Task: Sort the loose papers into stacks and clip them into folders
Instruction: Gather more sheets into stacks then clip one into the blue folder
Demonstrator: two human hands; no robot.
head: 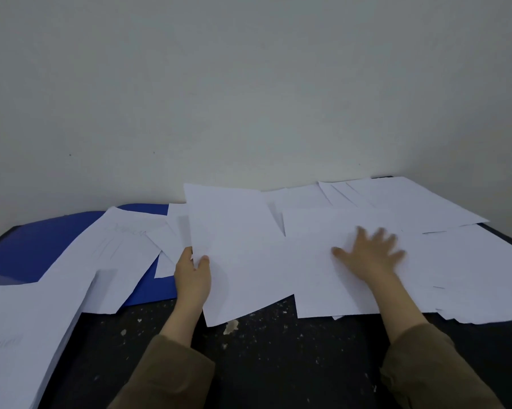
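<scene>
head view: a dark speckled table set against a pale wall is seen strewn with white loose papers, spread from about nine o'clock round to three o'clock. a single sheet near the centre is pinched at its left edge by the left hand, thumb on top and fingers hidden beneath; the sheet's far end is lifted and tilted above the pile. the right hand, at about two o'clock from the left, is laid flat with fingers spread on an overlapping layer of papers; its fingertips are blurred. a blue folder is seen at ten o'clock, lying on the table and partly covered by sheets, its near edge showing just left of the left wrist. a neater stack of papers is found at eight o'clock, at the table's near left corner, with faint writing that cannot be read. olive sleeves are shown at the bottom of the frame on both forearms.
</scene>
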